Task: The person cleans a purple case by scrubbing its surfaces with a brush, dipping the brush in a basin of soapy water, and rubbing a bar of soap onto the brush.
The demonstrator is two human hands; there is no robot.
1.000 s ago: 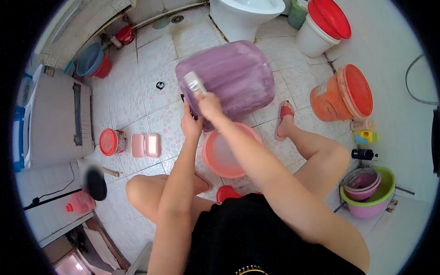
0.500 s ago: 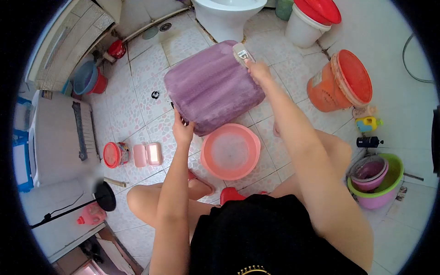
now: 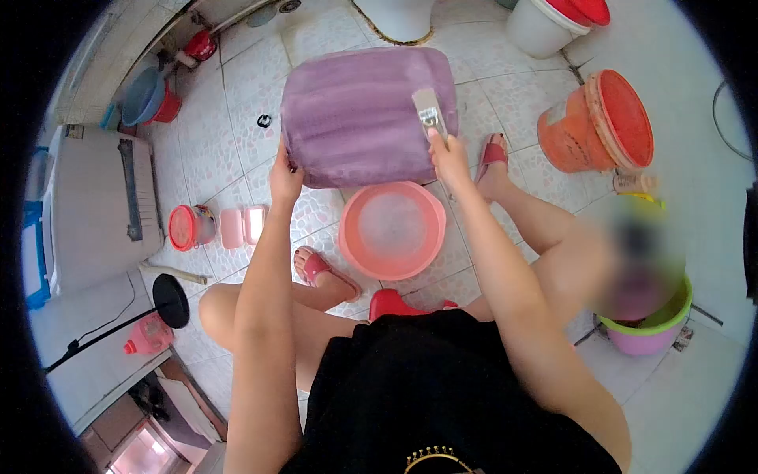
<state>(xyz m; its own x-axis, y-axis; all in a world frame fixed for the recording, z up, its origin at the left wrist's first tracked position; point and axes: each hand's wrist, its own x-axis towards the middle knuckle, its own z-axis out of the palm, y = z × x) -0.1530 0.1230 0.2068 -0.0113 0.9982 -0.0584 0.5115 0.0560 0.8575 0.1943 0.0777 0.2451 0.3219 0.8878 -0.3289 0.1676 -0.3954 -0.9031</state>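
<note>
Purple panel, upper centre of frame, has the left hand gripping its lower-left corner, prob to steady it while the right hand grips a flat brush.

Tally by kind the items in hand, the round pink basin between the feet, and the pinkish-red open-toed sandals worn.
Purple ridged piece with rounded corners: 1
Flat pale-bristled brush: 1
Round pink basin: 1
Pinkish-red open-toed sandals: 2
Total: 5

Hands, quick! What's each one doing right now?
Left hand: holding the purple object by its near left corner.
Right hand: closed, holding the brush.
</note>
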